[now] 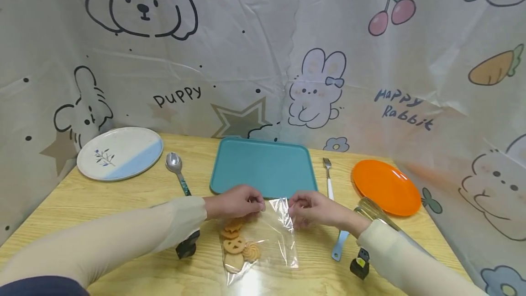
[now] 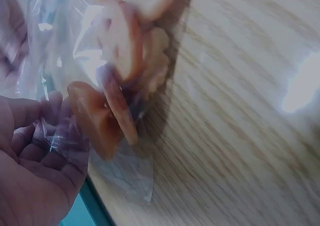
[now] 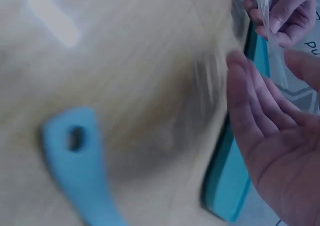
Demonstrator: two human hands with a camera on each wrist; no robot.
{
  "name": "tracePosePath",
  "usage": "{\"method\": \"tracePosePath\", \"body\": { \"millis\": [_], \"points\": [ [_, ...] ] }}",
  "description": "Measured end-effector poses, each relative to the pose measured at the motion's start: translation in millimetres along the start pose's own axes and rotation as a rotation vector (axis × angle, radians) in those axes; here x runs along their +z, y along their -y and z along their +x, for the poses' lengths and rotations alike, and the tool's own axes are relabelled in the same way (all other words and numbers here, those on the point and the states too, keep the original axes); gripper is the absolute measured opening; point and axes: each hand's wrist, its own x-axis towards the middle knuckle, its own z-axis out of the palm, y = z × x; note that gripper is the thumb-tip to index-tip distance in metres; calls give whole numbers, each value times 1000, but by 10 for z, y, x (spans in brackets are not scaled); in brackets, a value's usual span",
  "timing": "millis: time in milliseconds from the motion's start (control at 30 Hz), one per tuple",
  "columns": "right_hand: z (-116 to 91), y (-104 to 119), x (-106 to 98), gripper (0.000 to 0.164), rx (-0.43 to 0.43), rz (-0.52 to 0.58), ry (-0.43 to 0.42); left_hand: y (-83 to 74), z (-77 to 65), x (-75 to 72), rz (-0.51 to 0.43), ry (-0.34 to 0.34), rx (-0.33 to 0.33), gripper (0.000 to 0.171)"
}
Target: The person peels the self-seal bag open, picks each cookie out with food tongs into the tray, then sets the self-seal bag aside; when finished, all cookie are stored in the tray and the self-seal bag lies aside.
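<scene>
A clear plastic bag (image 1: 277, 241) with several cookies (image 1: 234, 245) inside lies near the table's front, in the middle. My left hand (image 1: 238, 202) pinches the top of the bag between thumb and fingers. In the left wrist view, the bag's film shows across the left fingertips, close to the cookies (image 2: 122, 45). My right hand (image 1: 315, 209) is beside the bag's upper right corner. The right wrist view shows this hand (image 3: 275, 116) with its thumb apart from gently bent fingers and nothing gripped between them.
Behind the bag lies a teal tray (image 1: 265, 166). A white-and-blue plate (image 1: 119, 154) and a spoon (image 1: 174, 163) are at left. To the right are a fork (image 1: 327, 168), an orange plate (image 1: 386, 186), a light-blue handle (image 1: 340, 245) and a transparent brownish object (image 1: 374, 209) partly behind my wrist.
</scene>
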Motion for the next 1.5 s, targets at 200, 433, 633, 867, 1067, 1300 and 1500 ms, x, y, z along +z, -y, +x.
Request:
{"method": "tracePosePath", "body": {
  "millis": [200, 433, 633, 867, 1067, 1300, 1500],
  "points": [
    [158, 115, -51, 18, -178, -294, -170, -15, 130, 69, 4, 9, 26, 17],
    [183, 112, -51, 6, -191, -430, -130, 8, 160, 163, -91, 49, 12, 19],
    [166, 141, -73, 7, -231, -494, -149, -8, 157, 132, -52, 44, 19, 19],
    [80, 132, -100, 9, -260, -477, -154, 8, 152, 136, -28, 58, 38, 20],
    [-55, 96, -160, 12, -257, -455, -173, -2, 124, 109, -83, 49, 20, 20],
    [-161, 59, -199, 16, -244, -436, -172, -42, 123, 148, -45, 60, 47, 21],
    [-142, 91, -131, 18, -168, -384, -295, -69, 128, 158, -19, 30, 46, 21]
  ]
}}
